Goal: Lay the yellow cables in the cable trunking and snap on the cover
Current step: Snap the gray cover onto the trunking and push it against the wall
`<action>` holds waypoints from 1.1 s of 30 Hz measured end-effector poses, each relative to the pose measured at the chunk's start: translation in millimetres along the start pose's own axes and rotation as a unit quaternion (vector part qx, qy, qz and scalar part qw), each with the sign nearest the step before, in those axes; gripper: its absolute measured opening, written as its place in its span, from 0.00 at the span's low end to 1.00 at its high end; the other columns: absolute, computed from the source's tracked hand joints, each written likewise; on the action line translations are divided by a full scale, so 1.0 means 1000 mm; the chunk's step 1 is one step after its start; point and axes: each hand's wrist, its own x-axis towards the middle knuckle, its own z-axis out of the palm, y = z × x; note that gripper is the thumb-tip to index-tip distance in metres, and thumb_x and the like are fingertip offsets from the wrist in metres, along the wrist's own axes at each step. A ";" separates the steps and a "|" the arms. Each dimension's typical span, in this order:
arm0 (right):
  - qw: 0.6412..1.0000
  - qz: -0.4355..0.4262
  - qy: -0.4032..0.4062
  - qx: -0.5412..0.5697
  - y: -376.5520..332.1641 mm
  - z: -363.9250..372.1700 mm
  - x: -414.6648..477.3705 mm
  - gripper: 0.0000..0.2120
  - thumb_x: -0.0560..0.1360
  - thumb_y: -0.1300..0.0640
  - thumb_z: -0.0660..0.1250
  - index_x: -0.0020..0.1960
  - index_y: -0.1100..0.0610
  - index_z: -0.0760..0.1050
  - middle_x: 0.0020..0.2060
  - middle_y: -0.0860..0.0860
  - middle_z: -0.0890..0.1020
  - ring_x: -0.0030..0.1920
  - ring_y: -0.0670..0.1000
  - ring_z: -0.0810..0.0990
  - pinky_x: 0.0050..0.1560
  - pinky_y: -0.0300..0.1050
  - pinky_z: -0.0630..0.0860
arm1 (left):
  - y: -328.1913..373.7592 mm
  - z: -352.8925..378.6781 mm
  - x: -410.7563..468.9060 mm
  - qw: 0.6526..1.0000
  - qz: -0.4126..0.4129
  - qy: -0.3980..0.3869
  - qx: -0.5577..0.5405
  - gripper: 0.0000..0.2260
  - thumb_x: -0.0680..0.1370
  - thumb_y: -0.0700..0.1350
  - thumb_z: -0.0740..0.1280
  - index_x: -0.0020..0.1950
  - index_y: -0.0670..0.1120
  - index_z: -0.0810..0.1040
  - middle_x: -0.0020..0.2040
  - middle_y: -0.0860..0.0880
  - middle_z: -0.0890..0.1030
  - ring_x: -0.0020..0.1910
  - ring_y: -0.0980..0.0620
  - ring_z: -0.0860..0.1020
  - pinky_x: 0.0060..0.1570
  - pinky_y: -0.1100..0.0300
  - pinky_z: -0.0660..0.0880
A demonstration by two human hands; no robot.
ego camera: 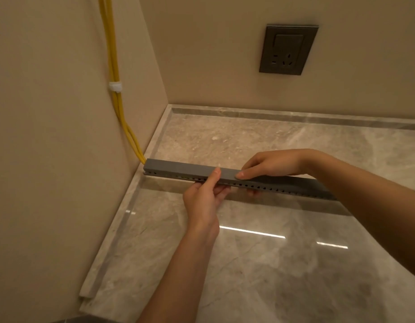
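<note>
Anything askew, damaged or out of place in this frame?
Nothing damaged or spilled. The grey trunking runs slantwise across the marble counter rather than along a wall, gripped by the left hand and right hand. The yellow cables enter its left end tidily, clipped to the left wall.

Yellow cables [114, 73] entering covered grey trunking [178, 170]

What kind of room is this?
Probably a corner of a home or hotel room: a marble countertop meets beige walls, with a dark wall socket above it and yellow cables clipped down one wall into grey cable trunking.
</note>
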 end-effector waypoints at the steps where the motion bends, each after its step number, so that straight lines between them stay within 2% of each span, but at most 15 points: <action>1: 1.000 0.016 0.000 0.005 0.005 -0.003 -0.005 0.21 0.76 0.40 0.58 0.52 0.54 0.81 0.43 0.50 0.85 0.45 0.49 0.83 0.50 0.41 0.74 | -0.001 0.001 0.001 1.000 -0.002 0.008 -0.004 0.09 0.72 0.40 0.71 0.50 0.38 0.79 0.47 0.40 0.83 0.45 0.47 0.82 0.40 0.59 0.81; 5: 0.998 0.051 0.011 0.027 0.030 -0.015 -0.029 0.19 0.75 0.40 0.59 0.52 0.51 0.81 0.46 0.47 0.85 0.47 0.48 0.83 0.51 0.41 0.74 | -0.006 0.008 0.004 0.999 -0.013 0.022 -0.027 0.05 0.73 0.40 0.71 0.47 0.42 0.79 0.48 0.42 0.82 0.48 0.48 0.81 0.43 0.59 0.80; 9: 0.995 0.047 0.085 0.026 0.045 -0.013 -0.038 0.18 0.74 0.39 0.61 0.51 0.50 0.82 0.45 0.48 0.85 0.45 0.49 0.83 0.52 0.44 0.76 | -0.014 0.021 0.003 0.999 -0.033 0.002 -0.033 0.06 0.74 0.38 0.69 0.50 0.40 0.78 0.52 0.40 0.81 0.51 0.48 0.81 0.47 0.59 0.79; 14: 0.992 0.031 0.117 0.046 0.048 -0.009 -0.035 0.16 0.73 0.40 0.64 0.46 0.51 0.83 0.39 0.47 0.85 0.38 0.45 0.80 0.47 0.41 0.74 | -0.026 0.042 -0.005 0.996 -0.088 -0.029 0.007 0.07 0.74 0.41 0.70 0.50 0.41 0.78 0.52 0.40 0.81 0.49 0.46 0.81 0.44 0.58 0.80; 20: 0.992 0.009 0.115 0.050 0.047 -0.007 -0.035 0.13 0.73 0.42 0.65 0.44 0.50 0.83 0.41 0.46 0.85 0.43 0.46 0.81 0.50 0.41 0.73 | -0.035 0.052 -0.009 0.993 -0.104 -0.038 0.032 0.08 0.74 0.44 0.70 0.49 0.42 0.76 0.50 0.39 0.81 0.48 0.45 0.82 0.44 0.56 0.81; 26: 0.991 0.015 0.133 0.010 0.045 -0.007 -0.028 0.21 0.69 0.35 0.65 0.44 0.52 0.83 0.42 0.49 0.85 0.44 0.50 0.82 0.52 0.46 0.76 | -0.034 0.052 -0.009 0.994 -0.095 -0.046 0.031 0.16 0.78 0.53 0.63 0.55 0.41 0.74 0.46 0.40 0.82 0.41 0.47 0.83 0.38 0.57 0.81; 29: 0.991 0.004 0.136 -0.002 0.045 -0.004 -0.026 0.23 0.68 0.34 0.65 0.43 0.54 0.82 0.40 0.50 0.84 0.42 0.51 0.81 0.52 0.48 0.76 | -0.036 0.050 -0.010 0.995 -0.074 -0.046 0.043 0.14 0.78 0.53 0.63 0.50 0.42 0.76 0.43 0.41 0.83 0.39 0.48 0.84 0.36 0.58 0.81; 33: 0.991 -0.010 0.131 -0.012 0.046 -0.001 -0.025 0.23 0.70 0.36 0.65 0.41 0.56 0.81 0.36 0.51 0.82 0.37 0.48 0.77 0.49 0.49 0.75 | -0.039 0.048 -0.012 0.996 -0.061 -0.031 0.054 0.12 0.78 0.53 0.63 0.45 0.44 0.77 0.40 0.42 0.83 0.37 0.49 0.84 0.36 0.58 0.81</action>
